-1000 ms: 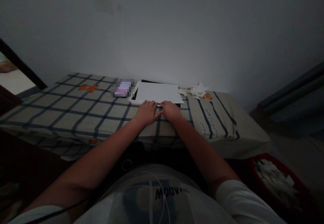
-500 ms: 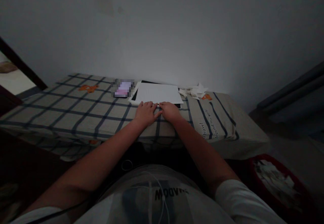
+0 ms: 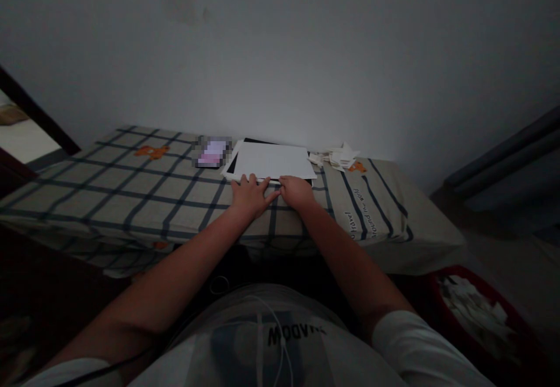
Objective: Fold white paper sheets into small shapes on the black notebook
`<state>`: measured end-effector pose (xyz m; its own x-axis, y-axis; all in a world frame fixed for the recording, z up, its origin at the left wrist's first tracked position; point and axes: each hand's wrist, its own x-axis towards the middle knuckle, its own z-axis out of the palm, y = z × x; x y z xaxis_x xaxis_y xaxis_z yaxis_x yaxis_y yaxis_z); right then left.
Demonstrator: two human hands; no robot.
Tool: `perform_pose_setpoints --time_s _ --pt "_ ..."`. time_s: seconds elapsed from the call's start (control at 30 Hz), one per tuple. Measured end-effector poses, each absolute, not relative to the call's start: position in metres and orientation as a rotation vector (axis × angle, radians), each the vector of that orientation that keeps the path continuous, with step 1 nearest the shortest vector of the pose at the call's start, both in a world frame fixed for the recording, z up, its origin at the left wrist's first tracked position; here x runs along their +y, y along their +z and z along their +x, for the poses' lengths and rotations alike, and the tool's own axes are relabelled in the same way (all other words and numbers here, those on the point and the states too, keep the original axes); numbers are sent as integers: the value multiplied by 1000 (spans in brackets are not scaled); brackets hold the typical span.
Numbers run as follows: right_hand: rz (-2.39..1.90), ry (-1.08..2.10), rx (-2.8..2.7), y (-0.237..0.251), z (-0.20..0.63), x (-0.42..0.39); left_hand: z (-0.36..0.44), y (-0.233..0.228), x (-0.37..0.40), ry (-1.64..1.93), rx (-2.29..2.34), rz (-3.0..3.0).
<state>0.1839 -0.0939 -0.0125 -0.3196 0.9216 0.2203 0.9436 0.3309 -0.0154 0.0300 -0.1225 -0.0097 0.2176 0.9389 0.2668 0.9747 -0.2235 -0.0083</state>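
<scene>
Left hand (image 3: 249, 195) flat, fingers spread, tips touching the near edge of the white sheet (image 3: 272, 161). Right hand (image 3: 296, 191) loosely curled at the same edge; grip on it cannot be told. Sheet lies on the checked cloth (image 3: 131, 188), near the wall, phone (image 3: 213, 152) just left, paper scraps (image 3: 336, 156) right.

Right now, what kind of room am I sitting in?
Probably a bedroom at home: a bed under a checked sheet against a bare wall, with white paper lying on it and a red basket of scraps on the floor.
</scene>
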Motion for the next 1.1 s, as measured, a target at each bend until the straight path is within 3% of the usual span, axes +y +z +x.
perform_pose_setpoints --time_s 0.4,1.1 --pt "-1689 -191 -2429 -7 181 -98 34 -16 -99 -517 -1328 -2646" --pt "-2038 -267 -2219 -3 222 -104 34 -25 -100 -490 -1448 -2642"
